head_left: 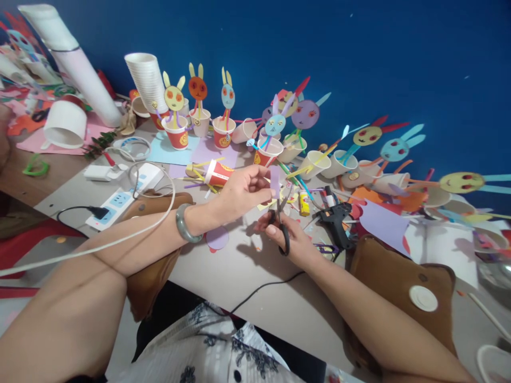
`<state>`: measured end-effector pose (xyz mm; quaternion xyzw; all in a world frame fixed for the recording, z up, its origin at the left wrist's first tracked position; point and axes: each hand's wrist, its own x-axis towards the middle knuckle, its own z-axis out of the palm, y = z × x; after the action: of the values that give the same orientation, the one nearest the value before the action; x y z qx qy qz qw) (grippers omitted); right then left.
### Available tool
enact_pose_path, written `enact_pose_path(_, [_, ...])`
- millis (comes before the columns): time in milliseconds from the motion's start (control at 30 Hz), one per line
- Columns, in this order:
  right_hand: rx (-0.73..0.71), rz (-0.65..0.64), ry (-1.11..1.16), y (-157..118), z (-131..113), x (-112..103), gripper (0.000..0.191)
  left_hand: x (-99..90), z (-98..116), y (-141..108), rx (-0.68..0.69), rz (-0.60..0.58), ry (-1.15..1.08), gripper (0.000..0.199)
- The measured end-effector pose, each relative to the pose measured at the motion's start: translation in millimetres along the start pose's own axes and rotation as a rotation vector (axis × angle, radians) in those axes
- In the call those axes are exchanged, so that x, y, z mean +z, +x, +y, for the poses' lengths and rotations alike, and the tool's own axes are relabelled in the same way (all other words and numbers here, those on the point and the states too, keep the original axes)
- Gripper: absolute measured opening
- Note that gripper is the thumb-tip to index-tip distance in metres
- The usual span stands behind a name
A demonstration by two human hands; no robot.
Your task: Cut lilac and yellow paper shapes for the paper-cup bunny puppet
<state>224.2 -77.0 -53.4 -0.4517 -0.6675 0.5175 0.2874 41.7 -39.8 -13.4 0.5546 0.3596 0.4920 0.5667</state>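
My left hand (pixel 248 187) pinches a small strip of purple paper (pixel 275 181) over the table. Just below and to the right, my right hand (pixel 293 236) has its fingers through the black handles of a pair of scissors (pixel 284 229). The blades point up at the paper's lower edge; whether they touch it I cannot tell. On the table under my left wrist lies a purple paper disc (pixel 217 238). A red and white paper cup (pixel 219 173) lies on its side behind my left hand.
Paper cups with rabbit-faced figures (pixel 273 124) line the blue wall. A black glue gun (pixel 336 223) and yellow glue stick (pixel 304 204) lie right of the scissors. A power strip (pixel 120 198) with cables sits left, near stacked cups (pixel 146 80). A brown pad (pixel 399 287) lies under my right forearm.
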Motion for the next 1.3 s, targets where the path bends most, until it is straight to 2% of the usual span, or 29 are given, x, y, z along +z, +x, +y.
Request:
enact_pose_path(100, [-0.007,-0.016,-0.023,-1,-3,1,0.057,0.7,-1,0,-0.019,0.015,-0.001,0.031])
enact_pose_path(367, [0.002,-0.021,0.082,-2,-7,6,0.055,2.4,4,-3,-0.032,0.015,0.007,0.032])
enact_pose_path(667, [0.012,0.007,0.09,-2,-7,9,0.055,3.7,3,-4,-0.028,0.02,-0.007,0.031])
enact_pose_path(1300, [0.041,0.002,0.167,-3,6,11,0.052,5.5,4,-5,-0.062,0.024,-0.02,0.03])
